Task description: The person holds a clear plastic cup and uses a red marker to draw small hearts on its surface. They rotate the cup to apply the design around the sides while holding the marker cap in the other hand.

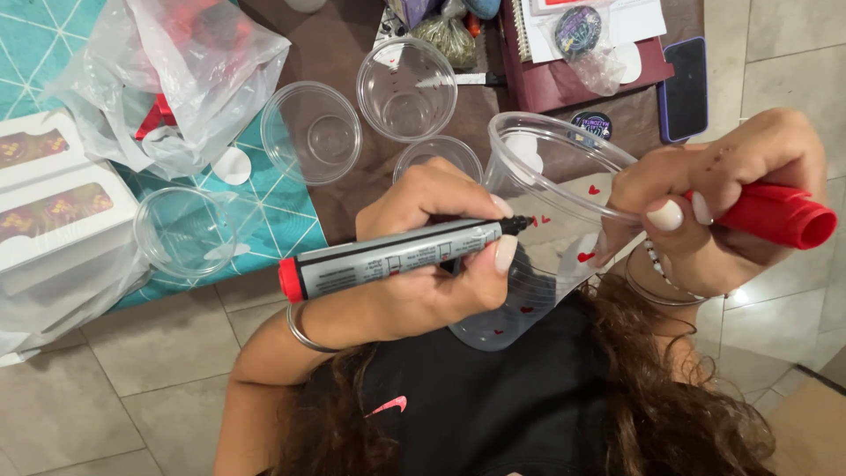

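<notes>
Clear plastic cup [564,172], head view: it lies tilted between both grips, above the counter [339,44] edge. The right hand [705,220] pinches its rim and also clasps a red cap [780,216]. The left hand [432,273] is closed around the marker [397,256], tip at the cup wall. Step in hand, as judged: drawing red hearts [586,256]. The next mark calls for a steady cup and a light tip.

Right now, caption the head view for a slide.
Left hand's marker draws red hearts on clear cup held by right hand.
</notes>
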